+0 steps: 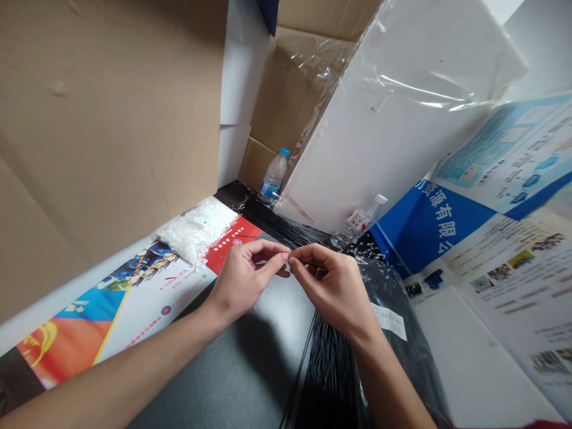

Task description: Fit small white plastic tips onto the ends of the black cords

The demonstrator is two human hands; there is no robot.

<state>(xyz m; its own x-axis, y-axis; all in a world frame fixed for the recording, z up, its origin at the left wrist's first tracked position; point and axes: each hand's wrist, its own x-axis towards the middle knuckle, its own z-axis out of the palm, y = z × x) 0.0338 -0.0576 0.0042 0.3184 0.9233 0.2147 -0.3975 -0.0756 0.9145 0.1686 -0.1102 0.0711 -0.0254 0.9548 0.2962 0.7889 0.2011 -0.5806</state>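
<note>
- Black strands (333,363) lie in a loose bundle on the grey worktop (232,381), running from the bottom edge up beneath the right wrist; no white bits show along this visible stretch, so I judge it left to do.
- Left hand (243,274) and right hand (333,286) meet above the worktop, the fingers of each pressed against the thumb; whatever they pinch (if anything) is too small to make out, so one piece seems midway.
- Dark plastic wrap (413,363) with a white label (389,322) lies beyond the right forearm, its contents unclear.
- A clear bag of white pieces (196,229) rests on a printed sheet (147,304), looking well filled; plenty seems left.
- More black strands run to the back corner, white bits (239,205) around their far end; perhaps these are done, but I cannot count them.
</note>
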